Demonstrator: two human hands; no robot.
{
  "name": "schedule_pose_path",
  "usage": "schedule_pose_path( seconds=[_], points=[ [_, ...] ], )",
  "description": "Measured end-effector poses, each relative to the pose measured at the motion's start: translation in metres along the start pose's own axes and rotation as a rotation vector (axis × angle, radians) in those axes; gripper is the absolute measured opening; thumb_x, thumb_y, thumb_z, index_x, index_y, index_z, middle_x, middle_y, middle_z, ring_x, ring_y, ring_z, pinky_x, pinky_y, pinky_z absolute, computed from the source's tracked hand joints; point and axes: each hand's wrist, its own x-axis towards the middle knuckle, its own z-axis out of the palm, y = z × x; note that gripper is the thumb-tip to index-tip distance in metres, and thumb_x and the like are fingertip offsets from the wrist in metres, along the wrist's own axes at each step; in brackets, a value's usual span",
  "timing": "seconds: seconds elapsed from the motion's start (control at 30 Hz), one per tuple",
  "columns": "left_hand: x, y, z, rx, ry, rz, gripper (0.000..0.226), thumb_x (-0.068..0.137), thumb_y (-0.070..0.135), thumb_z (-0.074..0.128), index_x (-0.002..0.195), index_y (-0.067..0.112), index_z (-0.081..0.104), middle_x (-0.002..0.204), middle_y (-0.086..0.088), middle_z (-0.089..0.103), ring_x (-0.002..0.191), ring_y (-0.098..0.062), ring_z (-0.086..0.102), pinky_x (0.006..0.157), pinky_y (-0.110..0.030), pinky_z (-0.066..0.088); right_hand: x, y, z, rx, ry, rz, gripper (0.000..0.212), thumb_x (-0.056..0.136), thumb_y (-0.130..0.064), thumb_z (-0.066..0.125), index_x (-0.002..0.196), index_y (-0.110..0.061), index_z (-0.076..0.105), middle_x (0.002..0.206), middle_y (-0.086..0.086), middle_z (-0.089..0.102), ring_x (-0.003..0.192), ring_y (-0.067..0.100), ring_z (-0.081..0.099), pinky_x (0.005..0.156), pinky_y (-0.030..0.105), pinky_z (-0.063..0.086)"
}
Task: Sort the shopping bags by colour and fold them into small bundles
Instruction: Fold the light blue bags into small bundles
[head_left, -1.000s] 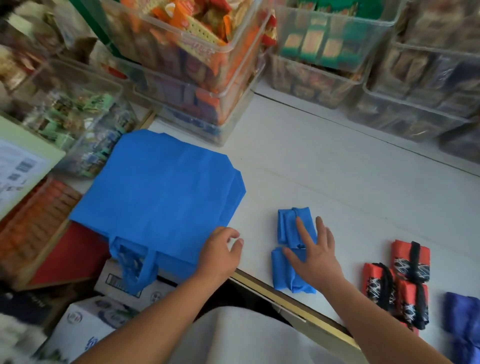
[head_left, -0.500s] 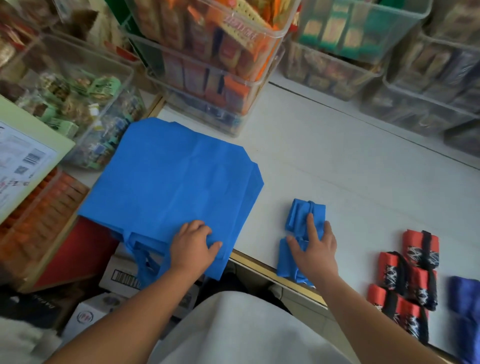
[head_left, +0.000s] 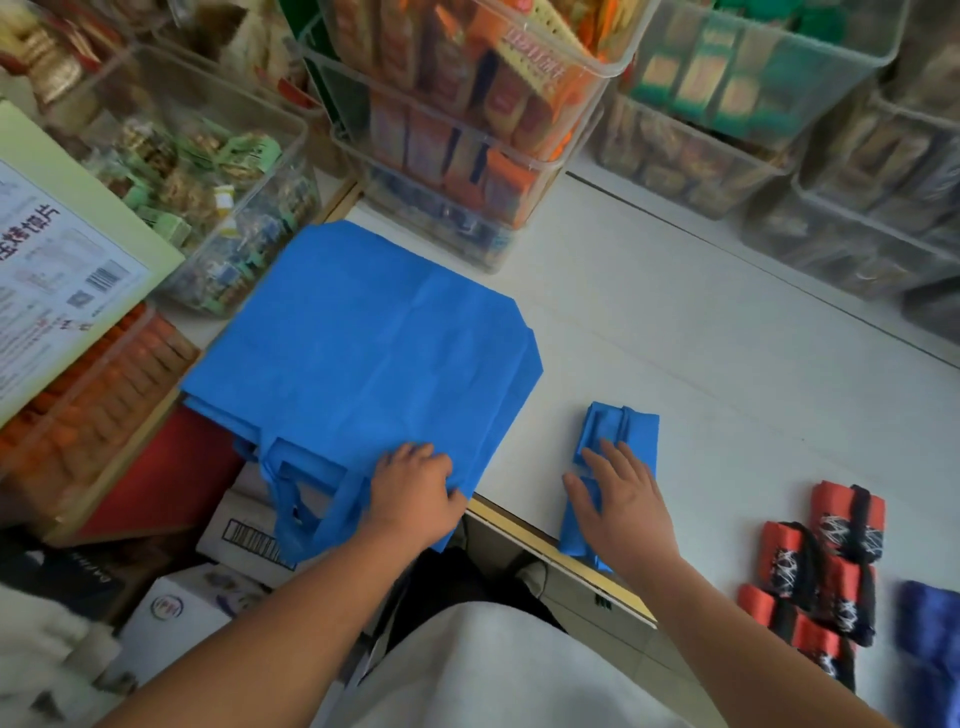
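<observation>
Head view: the blue bag (head_left: 363, 353) lies flat on the left end of the white table (head_left: 701, 338), and a good part of it hangs past the near edge. Its mouth and handles (head_left: 306, 499) point toward you and droop below the tabletop. Its closed bottom points away, toward the clear bins (head_left: 467, 130), so the long axis runs from you to the bins, skewed a little to the right. Your left hand (head_left: 415, 493) sits on the near hem with fingers curled and thumb at the cloth's edge, apparently pinching the fabric. Your right hand (head_left: 618, 504) lies flat with fingers spread, pressing the folded blue bundle (head_left: 618, 431). The bundle is just right of the bag but not touching it. Its long axis also runs near to far, and its near end pokes over the table edge. Risks, as judged: if you ease the left pinch, the weight of the overhang and handles may drag the bag off toward the boxes below. If you lift the right palm too soon, the stiff cloth may spring open, or the bundle may tip off the edge. The red bundles (head_left: 831, 561) sit well to the right, with a darker blue bag (head_left: 930, 639) at the frame edge. Keep the two blues from mixing.
</observation>
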Motion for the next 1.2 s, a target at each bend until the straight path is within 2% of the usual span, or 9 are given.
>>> schedule_pose_path(
  seconds=[0.13, 0.23, 0.33, 0.5, 0.7, 0.93, 1.0, 1.1, 1.2],
  points=[
    [-0.004, 0.009, -0.002, 0.112, -0.136, 0.052, 0.013, 0.092, 0.033, 0.054, 0.082, 0.029, 0.047, 0.100, 0.005, 0.055, 0.112, -0.019, 0.049, 0.099, -0.047, 0.037, -0.010, 0.008, -0.010, 0.154, -0.045, 0.021, 0.051, 0.104, -0.054, 0.042, 0.145, -0.027, 0.053, 0.158, -0.004, 0.043, 0.150, 0.019, 0.031, 0.121, 0.033, 0.026],
    [-0.008, 0.012, -0.004, 0.077, -0.138, 0.044, 0.019, 0.099, 0.032, 0.053, 0.083, 0.029, 0.043, 0.100, 0.008, 0.048, 0.116, -0.015, 0.047, 0.108, -0.051, 0.031, -0.017, 0.011, -0.025, 0.363, -0.105, 0.045, 0.042, 0.102, -0.051, 0.047, 0.128, -0.023, 0.065, 0.127, -0.005, 0.063, 0.115, 0.014, 0.059, 0.094, 0.023, 0.041],
    [-0.012, 0.022, -0.016, -0.167, -0.020, -0.001, 0.024, 0.100, 0.026, 0.057, 0.080, 0.024, 0.045, 0.087, 0.008, 0.051, 0.092, -0.022, 0.057, 0.091, -0.042, 0.043, -0.024, 0.012, -0.039, 0.457, -0.142, 0.009, 0.038, 0.102, -0.051, 0.047, 0.125, -0.026, 0.066, 0.120, -0.010, 0.067, 0.112, 0.011, 0.063, 0.094, 0.022, 0.043],
    [-0.024, 0.069, -0.060, -0.422, 0.045, 0.037, 0.012, 0.102, 0.027, 0.052, 0.092, 0.021, 0.049, 0.104, -0.004, 0.067, 0.096, -0.026, 0.062, 0.084, -0.044, 0.052, -0.018, 0.001, -0.073, 0.559, -0.082, -0.198, 0.041, 0.100, -0.043, 0.058, 0.140, -0.046, 0.050, 0.137, -0.014, 0.059, 0.125, 0.003, 0.056, 0.098, 0.018, 0.044],
    [-0.039, 0.130, -0.130, -0.293, 0.025, 0.311, 0.010, 0.103, 0.027, 0.052, 0.095, 0.025, 0.046, 0.090, -0.001, 0.064, 0.081, -0.025, 0.057, 0.073, -0.042, 0.047, 0.005, 0.000, -0.118, 0.155, 0.105, -0.685, 0.085, 0.089, -0.038, 0.076, 0.156, -0.050, 0.026, 0.170, -0.005, 0.010, 0.154, 0.017, 0.012, 0.121, 0.034, 0.019],
    [-0.030, 0.159, -0.184, -0.195, 0.079, 0.354, 0.009, 0.102, 0.030, 0.055, 0.095, 0.026, 0.053, 0.077, 0.009, 0.056, 0.071, -0.014, 0.050, 0.072, -0.039, 0.048, -0.004, 0.023, -0.156, 0.179, -0.020, -0.719, 0.090, 0.071, -0.024, 0.060, 0.153, -0.046, 0.031, 0.160, -0.011, 0.036, 0.150, 0.010, 0.027, 0.122, 0.033, 0.026],
    [-0.027, 0.169, -0.186, -0.183, 0.053, 0.359, 0.008, 0.101, 0.032, 0.056, 0.094, 0.029, 0.054, 0.082, 0.008, 0.060, 0.073, -0.013, 0.052, 0.076, -0.041, 0.051, -0.001, 0.029, -0.152, 0.153, 0.088, -0.675, 0.076, 0.077, -0.037, 0.077, 0.147, -0.036, 0.048, 0.147, -0.011, 0.053, 0.138, 0.010, 0.045, 0.116, 0.032, 0.037],
    [-0.025, 0.190, -0.190, -0.155, 0.094, 0.351, 0.009, 0.102, 0.039, 0.053, 0.100, 0.032, 0.057, 0.098, 0.007, 0.068, 0.092, -0.019, 0.061, 0.084, -0.042, 0.052, 0.003, 0.026, -0.154, 0.388, 0.272, -0.513, 0.011, 0.096, -0.028, 0.069, 0.106, -0.026, 0.067, 0.101, -0.013, 0.072, 0.092, 0.008, 0.065, 0.085, 0.033, 0.052],
    [-0.018, 0.200, -0.205, -0.108, 0.260, 0.256, 0.039, 0.105, 0.051, 0.038, 0.122, 0.025, 0.060, 0.120, -0.003, 0.068, 0.113, -0.030, 0.060, 0.096, -0.045, 0.048, 0.009, 0.024, -0.181, 0.602, 0.463, -0.353, 0.011, 0.101, -0.020, 0.056, 0.091, -0.023, 0.057, 0.080, -0.004, 0.063, 0.075, 0.014, 0.057, 0.070, 0.034, 0.046]
  ],
)
